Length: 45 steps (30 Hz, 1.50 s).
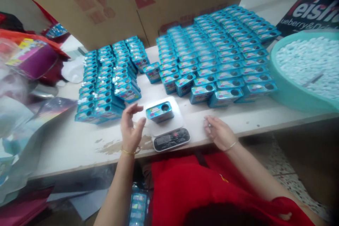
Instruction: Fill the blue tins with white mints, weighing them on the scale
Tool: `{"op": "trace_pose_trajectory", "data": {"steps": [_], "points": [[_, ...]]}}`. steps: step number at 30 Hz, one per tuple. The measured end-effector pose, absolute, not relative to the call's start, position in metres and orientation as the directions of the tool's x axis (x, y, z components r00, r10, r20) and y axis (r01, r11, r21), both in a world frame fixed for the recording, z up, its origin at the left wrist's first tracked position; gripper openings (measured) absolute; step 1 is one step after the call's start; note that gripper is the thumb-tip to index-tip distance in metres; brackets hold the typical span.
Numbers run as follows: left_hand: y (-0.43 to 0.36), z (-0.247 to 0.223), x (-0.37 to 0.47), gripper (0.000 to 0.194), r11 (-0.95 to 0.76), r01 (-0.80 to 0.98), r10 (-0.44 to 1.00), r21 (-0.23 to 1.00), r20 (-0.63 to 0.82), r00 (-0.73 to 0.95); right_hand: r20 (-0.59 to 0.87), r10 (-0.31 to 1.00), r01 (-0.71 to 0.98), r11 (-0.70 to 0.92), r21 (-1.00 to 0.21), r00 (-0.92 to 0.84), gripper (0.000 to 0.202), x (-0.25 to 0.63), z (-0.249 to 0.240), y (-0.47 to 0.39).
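A small blue tin box (159, 112) with a round dark hole in its top stands on the white pan of a kitchen scale (171, 140). My left hand (132, 127) is just left of this tin, thumb and fingers apart, with nothing in it. To the right of the scale, my right hand (219, 132) is low over the table with its fingers curled together. A tiny pale spot shows at its fingertips, too small to name. The scale's display is too blurred to read.
Rows of similar blue tins (219, 56) fill the back right; another group (106, 84), with white pieces on top, stands at left. A turquoise tub (291, 91) of pale candies is at the right edge. A large cardboard box (119, 7) rises behind; plastic bags (34, 60) lie far left.
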<state>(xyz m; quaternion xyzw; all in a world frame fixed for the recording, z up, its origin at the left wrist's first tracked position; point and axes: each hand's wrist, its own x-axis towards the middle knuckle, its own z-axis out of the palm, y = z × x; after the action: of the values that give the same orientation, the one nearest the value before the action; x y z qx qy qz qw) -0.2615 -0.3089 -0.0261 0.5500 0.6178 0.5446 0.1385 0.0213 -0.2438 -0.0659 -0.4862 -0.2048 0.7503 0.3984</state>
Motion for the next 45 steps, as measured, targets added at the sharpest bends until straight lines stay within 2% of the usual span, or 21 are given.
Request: {"op": "trace_pose_trajectory", "data": {"steps": [8,23,27,30,33,35,37,40,45], "points": [[-0.315,-0.027,-0.267,0.042,-0.184,0.533,0.814,0.826,0.432,-0.389,-0.521,0.806,-0.359,-0.592,-0.721,-0.281,0.028,0.028,-0.074,-0.245],[-0.307,-0.024,-0.262,0.046,-0.166,0.611,0.845,0.774,0.431,-0.316,-0.507,0.812,-0.322,-0.581,-0.748,-0.288,0.031,0.027,-0.071,-0.245],[-0.304,-0.024,-0.256,0.052,-0.176,0.629,0.867,0.757,0.422,-0.264,-0.511,0.812,-0.316,-0.581,-0.750,-0.281,0.031,0.027,-0.070,-0.245],[-0.301,-0.022,-0.254,0.060,-0.173,0.695,0.904,0.698,0.392,-0.169,-0.524,0.808,-0.310,-0.588,-0.747,-0.270,0.030,0.026,-0.069,-0.245],[-0.290,-0.017,-0.260,0.047,-0.199,0.800,0.920,0.566,0.389,-0.046,-0.532,0.802,-0.310,-0.596,-0.741,-0.271,0.028,0.025,-0.070,-0.247],[-0.276,-0.012,-0.270,0.039,-0.176,0.859,0.888,0.482,0.454,-0.073,-0.530,0.803,-0.321,-0.595,-0.737,-0.272,0.027,0.023,-0.071,-0.247],[-0.255,-0.007,-0.285,0.038,-0.081,0.891,0.839,0.447,0.513,-0.181,-0.529,0.808,-0.323,-0.589,-0.741,-0.260,0.028,0.022,-0.072,-0.248],[-0.216,-0.008,-0.306,0.037,0.042,0.902,0.824,0.430,0.495,-0.274,-0.532,0.819,-0.293,-0.574,-0.765,-0.215,0.033,0.019,-0.071,-0.248],[-0.155,-0.024,-0.320,0.035,-0.048,0.907,0.853,0.418,0.490,-0.180,-0.523,0.831,-0.255,-0.556,-0.791,-0.190,0.039,0.016,-0.071,-0.247]]}}
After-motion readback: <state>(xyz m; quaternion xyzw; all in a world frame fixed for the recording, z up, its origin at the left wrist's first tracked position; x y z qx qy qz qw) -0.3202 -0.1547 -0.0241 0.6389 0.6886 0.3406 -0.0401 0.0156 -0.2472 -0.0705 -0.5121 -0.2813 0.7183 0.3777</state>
